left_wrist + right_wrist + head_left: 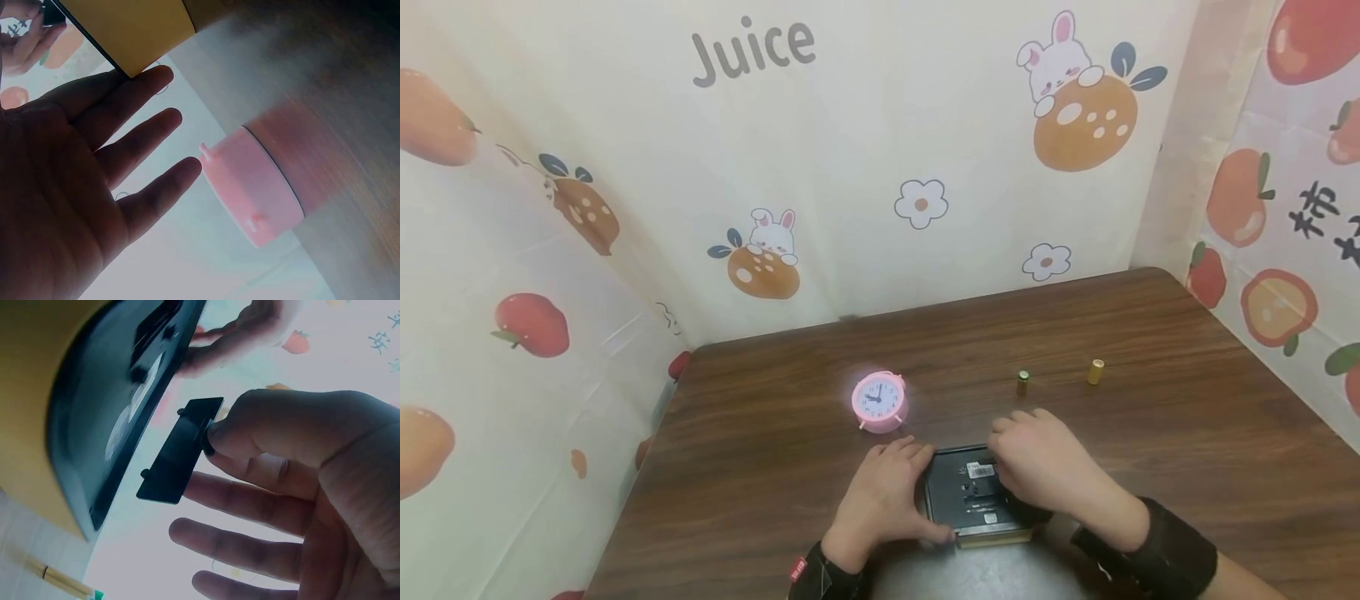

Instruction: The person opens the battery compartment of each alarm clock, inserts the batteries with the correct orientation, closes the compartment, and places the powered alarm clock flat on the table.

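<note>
A box-shaped device [951,487] with a black back panel and yellowish sides lies back-up near the table's front. Labels and a dark recess show on that panel. My left hand [883,496] holds it at its left side, thumb at the near edge and fingers by the far left corner. Between the thumb and index finger of my right hand [1037,458] is a small black battery cover [178,453] with two tabs on one long edge and a latch on the other. In the right wrist view it is apart from the panel, and the other fingers stretch loosely below it.
A pink alarm clock [878,402] stands just beyond my left hand. Two small batteries stand on the brown wooden table [760,467]: a dark one with a green top [1022,383] and a gold one [1096,372]. Printed cloth walls [850,150] enclose the back and sides.
</note>
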Available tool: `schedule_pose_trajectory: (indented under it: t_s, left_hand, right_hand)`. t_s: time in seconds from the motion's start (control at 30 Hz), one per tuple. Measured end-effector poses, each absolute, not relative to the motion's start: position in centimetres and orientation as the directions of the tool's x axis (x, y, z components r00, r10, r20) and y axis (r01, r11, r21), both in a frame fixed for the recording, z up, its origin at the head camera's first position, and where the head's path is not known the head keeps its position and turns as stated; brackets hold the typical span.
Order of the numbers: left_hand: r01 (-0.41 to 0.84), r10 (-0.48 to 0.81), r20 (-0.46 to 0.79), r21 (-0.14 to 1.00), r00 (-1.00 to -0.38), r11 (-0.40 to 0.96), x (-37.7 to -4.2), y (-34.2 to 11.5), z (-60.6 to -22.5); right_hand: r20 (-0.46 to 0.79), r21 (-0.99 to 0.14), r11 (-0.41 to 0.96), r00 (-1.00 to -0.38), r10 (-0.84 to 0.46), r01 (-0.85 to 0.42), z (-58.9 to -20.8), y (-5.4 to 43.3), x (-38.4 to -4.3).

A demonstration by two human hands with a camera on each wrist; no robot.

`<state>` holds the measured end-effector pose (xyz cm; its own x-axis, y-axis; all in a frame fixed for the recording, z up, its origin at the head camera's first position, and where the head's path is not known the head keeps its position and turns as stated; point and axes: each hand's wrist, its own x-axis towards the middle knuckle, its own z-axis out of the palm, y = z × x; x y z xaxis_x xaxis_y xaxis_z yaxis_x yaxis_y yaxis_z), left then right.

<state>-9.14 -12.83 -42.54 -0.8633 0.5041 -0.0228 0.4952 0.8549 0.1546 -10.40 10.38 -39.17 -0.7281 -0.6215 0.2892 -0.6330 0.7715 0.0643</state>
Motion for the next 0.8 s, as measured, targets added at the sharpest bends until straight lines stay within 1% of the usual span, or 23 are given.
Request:
schedule_pose_trajectory:
  t_s: [0.2,0.53,0.8]
  left_hand:
    - [0.497,0.505,-0.024,0.145,-0.863,0.856,-9.2,-12.8,-42.6]
    - [0.483,0.495,-0.037,0.166,-0.868,0.86,-9.1,-12.8,-42.6]
    - [0.485,0.497,-0.041,0.162,-0.867,0.86,-9.1,-12.8,-42.6]
  right_hand:
    - [0.288,0.054,0.79,-0.748,-0.597,-0.61,-39.1,10.9,-10.9]
    - [0.214,-0.007,0.832,-0.814,-0.54,-0.555,-39.0,12.1,-12.2]
    - [0.219,-0.053,0.843,-0.83,-0.512,-0.535,-39.1,13.3,-13.1]
